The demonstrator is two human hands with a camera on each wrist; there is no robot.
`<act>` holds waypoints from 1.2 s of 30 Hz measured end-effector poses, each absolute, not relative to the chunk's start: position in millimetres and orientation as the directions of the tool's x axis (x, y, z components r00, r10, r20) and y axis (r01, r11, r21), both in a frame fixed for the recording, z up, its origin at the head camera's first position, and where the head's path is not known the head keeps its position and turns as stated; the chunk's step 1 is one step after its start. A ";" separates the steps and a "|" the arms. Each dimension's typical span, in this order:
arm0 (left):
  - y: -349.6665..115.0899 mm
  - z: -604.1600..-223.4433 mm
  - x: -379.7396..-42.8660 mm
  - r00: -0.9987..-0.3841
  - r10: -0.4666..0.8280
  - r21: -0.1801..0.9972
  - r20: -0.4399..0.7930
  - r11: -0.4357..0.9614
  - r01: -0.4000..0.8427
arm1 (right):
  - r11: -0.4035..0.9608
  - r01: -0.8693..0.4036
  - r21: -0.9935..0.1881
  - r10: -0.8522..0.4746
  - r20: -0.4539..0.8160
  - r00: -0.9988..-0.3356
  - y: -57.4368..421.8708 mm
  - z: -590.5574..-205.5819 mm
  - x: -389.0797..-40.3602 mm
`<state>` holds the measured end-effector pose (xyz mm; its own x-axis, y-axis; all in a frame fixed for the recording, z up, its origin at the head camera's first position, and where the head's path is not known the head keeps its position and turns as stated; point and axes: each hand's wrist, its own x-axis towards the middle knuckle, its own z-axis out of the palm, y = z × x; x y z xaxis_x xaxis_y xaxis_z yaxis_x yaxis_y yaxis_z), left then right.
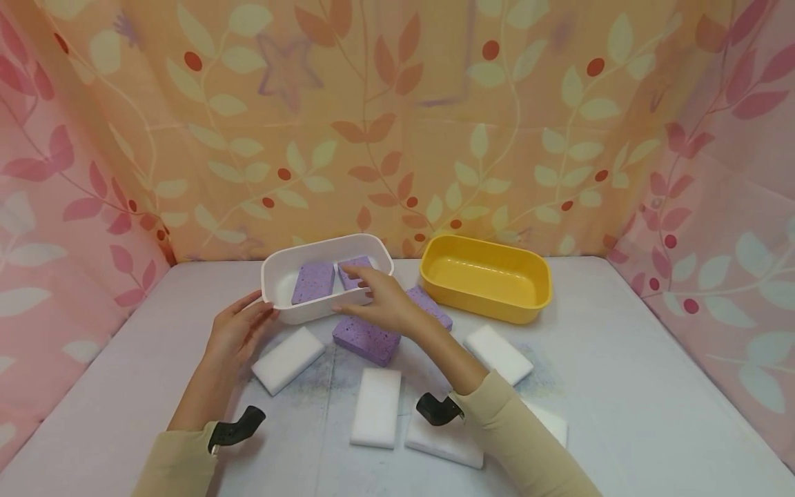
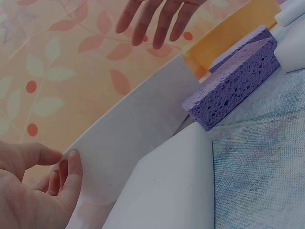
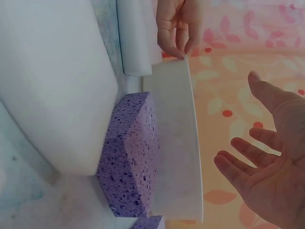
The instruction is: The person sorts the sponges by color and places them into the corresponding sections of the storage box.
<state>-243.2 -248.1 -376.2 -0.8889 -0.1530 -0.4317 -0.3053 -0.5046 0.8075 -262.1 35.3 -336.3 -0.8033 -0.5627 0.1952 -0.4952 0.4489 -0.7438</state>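
Note:
At the back left stands a white plastic tub (image 1: 304, 314), its near left rim pinched between thumb and fingers of my left hand (image 1: 234, 330). Two purple sponges (image 1: 313, 281) lie inside it, the right one partly hidden behind my right hand (image 1: 390, 304). That hand hovers over the tub's right side with fingers spread and nothing held, as the right wrist view also shows. In front of the tub a purple porous sponge (image 1: 366, 339) rests on the table, and another purple sponge (image 1: 431, 308) lies behind it, partly covered by my right hand.
A yellow tub (image 1: 484, 304) stands at the back right. Several white sponge blocks lie nearer me, among them one white block (image 1: 288, 360) by my left hand and another (image 1: 375, 408) in the middle. Floral cloth (image 1: 385, 138) hangs behind the table.

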 end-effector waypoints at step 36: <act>-247.7 -375.7 -243.3 -0.888 -0.160 0.809 -0.431 -0.505 -0.302 | 0.460 -0.486 -0.744 -0.546 0.195 -0.815 56.9 -378.7 -247.8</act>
